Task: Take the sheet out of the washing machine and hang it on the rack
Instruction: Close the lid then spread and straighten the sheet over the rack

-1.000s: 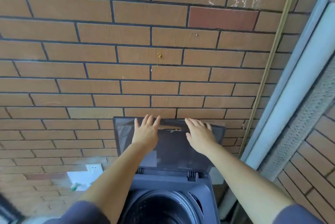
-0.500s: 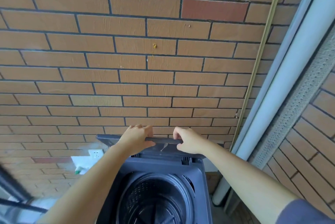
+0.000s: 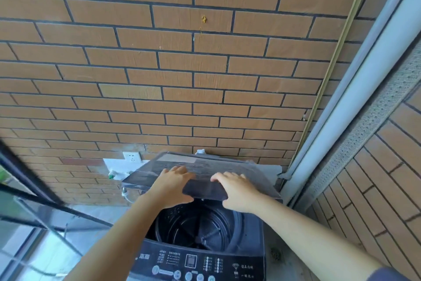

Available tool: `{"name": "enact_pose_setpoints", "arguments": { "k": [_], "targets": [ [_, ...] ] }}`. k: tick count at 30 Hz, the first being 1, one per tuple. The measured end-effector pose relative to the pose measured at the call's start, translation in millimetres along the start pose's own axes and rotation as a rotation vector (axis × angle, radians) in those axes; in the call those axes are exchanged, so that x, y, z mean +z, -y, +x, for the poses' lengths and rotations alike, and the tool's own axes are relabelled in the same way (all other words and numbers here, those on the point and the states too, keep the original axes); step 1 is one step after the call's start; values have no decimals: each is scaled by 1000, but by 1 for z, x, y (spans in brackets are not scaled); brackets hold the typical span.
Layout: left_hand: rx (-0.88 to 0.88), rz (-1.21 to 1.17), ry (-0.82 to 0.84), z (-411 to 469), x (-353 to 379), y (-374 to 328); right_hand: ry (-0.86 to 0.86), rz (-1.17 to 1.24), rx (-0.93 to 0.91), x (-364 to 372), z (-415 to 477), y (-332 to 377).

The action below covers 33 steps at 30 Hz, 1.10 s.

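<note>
A dark grey top-loading washing machine (image 3: 248, 260) stands against the brick wall, its control panel nearest me. Its folding lid (image 3: 205, 164) is tilted low over the back half of the opening. My left hand (image 3: 173, 186) and my right hand (image 3: 237, 189) both hold the lid's front edge, fingers on top and thumbs under it. The black drum (image 3: 198, 223) shows below the lid, and no sheet is visible in the part I can see. No rack is in view.
A brick wall (image 3: 193, 75) rises right behind the machine. A white socket (image 3: 131, 156) and a water hose fitting sit at its left. A grey drainpipe (image 3: 364, 89) runs up on the right. A dark window frame (image 3: 34, 201) juts in at the left.
The lid stood upright with my palms flat on it. Both hands then took its top edge and brought it forward and down over the opening. My view has tilted downward.
</note>
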<state>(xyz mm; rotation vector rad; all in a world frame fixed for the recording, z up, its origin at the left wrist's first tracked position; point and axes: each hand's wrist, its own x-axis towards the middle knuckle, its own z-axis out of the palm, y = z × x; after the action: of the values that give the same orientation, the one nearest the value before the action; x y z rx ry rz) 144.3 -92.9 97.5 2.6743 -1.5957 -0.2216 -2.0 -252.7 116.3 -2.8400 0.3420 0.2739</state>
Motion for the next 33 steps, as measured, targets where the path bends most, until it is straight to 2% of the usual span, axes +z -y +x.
{"name": "enact_pose_setpoints", "arguments": {
  "k": [5, 11, 22, 33],
  "targets": [
    [-12, 45, 10, -11, 23, -7, 26, -35, 23, 31, -4, 1],
    [-46, 47, 109, -24, 58, -13, 82, -59, 71, 70, -9, 7],
    [-111, -34, 277, -36, 112, -17, 167, 77, 192, 128, -15, 11],
    [-217, -192, 290, -44, 146, -21, 266, 117, 246, 158, -11, 11]
  ]
}}
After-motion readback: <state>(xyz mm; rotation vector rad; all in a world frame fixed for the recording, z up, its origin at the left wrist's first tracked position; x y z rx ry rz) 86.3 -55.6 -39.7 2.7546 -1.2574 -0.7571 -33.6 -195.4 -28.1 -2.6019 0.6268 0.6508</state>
